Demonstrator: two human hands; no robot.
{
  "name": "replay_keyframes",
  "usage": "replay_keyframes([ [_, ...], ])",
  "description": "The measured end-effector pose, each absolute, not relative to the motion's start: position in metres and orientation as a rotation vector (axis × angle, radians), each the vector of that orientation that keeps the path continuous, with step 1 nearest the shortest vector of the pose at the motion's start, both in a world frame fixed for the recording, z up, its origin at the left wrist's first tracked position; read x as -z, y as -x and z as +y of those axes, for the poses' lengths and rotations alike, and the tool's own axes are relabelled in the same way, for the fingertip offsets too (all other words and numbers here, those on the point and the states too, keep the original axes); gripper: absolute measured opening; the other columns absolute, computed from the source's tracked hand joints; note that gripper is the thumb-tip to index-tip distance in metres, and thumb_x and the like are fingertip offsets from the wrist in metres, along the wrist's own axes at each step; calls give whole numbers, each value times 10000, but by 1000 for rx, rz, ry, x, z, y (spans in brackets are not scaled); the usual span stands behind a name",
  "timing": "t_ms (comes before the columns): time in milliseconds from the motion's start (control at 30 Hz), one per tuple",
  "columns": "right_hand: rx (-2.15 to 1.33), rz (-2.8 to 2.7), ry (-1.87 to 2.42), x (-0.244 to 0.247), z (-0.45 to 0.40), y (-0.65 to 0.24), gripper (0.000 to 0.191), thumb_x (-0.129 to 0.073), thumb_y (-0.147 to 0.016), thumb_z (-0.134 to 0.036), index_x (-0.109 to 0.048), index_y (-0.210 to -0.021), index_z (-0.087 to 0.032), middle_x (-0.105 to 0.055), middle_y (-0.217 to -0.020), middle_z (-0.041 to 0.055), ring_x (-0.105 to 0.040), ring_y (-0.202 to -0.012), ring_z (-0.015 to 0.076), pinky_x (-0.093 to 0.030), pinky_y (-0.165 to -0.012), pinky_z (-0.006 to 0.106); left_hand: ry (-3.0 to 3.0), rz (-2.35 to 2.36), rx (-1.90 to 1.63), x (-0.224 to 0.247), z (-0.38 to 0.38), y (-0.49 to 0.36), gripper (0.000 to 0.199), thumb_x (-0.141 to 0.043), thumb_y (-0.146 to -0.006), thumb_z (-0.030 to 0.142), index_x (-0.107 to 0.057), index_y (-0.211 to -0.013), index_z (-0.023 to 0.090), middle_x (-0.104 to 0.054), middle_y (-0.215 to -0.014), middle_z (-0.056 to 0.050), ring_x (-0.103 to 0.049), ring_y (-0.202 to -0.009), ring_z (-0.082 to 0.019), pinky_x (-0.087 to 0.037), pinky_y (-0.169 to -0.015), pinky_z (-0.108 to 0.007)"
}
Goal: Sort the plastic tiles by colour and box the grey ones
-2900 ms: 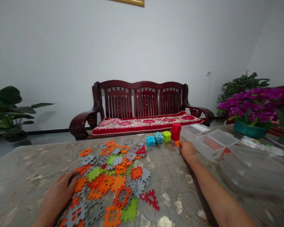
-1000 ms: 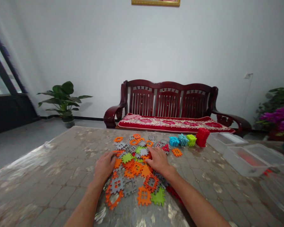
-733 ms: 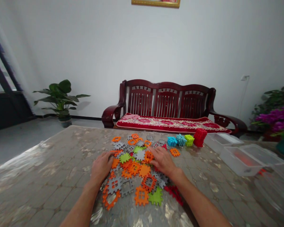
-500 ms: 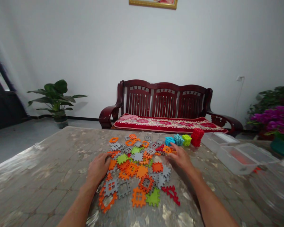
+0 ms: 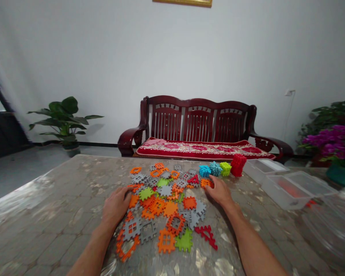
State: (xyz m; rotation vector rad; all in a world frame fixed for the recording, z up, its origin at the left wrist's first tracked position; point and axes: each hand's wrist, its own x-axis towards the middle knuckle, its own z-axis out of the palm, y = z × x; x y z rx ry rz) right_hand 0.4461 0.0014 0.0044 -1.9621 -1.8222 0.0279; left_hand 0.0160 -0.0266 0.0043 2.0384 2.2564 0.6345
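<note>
Flat interlocking plastic tiles [image 5: 170,209] in orange, grey, green and red lie in a loose, overlapping pile on the table between my hands. At the pile's left edge, my left hand [image 5: 117,205] rests with fingers stretched and thumb apart, its fingertips against an orange tile [image 5: 136,187]. My right hand [image 5: 220,192] is at the right back of the pile, its fingers closed on an orange window tile [image 5: 204,183] that stands slightly apart from a red triangular tile [image 5: 193,179]. Just behind that hand are stacks of blue tiles [image 5: 204,171] and teal tiles [image 5: 215,168].
A green stack [image 5: 225,169] and a taller red stack [image 5: 238,165] continue the row. Clear plastic boxes [image 5: 287,193] stand at the right, one with orange-red pieces inside. Beyond the table [image 5: 60,207] is a wooden bench [image 5: 199,120]. Purple flowers [image 5: 333,142] are at far right.
My right hand has drawn the orange window tile a little to the right, away from the red triangular tile. My left hand stays by the pile's left edge. The view has shifted slightly.
</note>
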Motion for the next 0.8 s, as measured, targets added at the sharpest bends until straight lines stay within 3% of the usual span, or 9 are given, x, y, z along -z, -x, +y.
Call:
replay_keyframes([
  [133, 90, -1834, 2079, -11, -3, -428, 598, -627, -853, -459, -606, -1371, -160, -696, -1274, 152, -626, -1153, 301, -449, -989, 377, -2035, 2258, -603, -6, -28, -16, 421, -378, -973, 323, -717, -1221, 300, -690, -1338, -37, -650, -1196, -232, -499, -1013, -353],
  [333, 152, -1867, 1999, -2, 1, -433, 351, -603, -880, -348, -718, -1178, -201, -742, -1163, 117, -651, -1080, 265, -456, -957, 352, -2045, 2248, -654, -2, -26, -14, 408, -396, -964, 335, -718, -1213, 307, -700, -1316, -36, -654, -1180, -233, -498, -1017, -357],
  [600, -176, -1634, 1837, 14, 10, -462, 503, -560, -824, -267, -643, -1308, -158, -715, -1262, 110, -673, -1133, 245, -495, -1003, 356, -2062, 2234, -684, 2, -25, -12, 409, -393, -962, 333, -721, -1204, 298, -706, -1305, -35, -657, -1165, -230, -495, -1019, -352],
  [800, -202, -1728, 1771, 18, 11, -466, 621, -539, -736, -165, -614, -1352, -133, -682, -1324, 116, -637, -1210, 234, -457, -1074, 357, -2057, 2241, -668, 2, -25, -12, 404, -394, -962, 337, -723, -1194, 298, -705, -1308, -25, -661, -1164, -216, -502, -1013, -333],
])
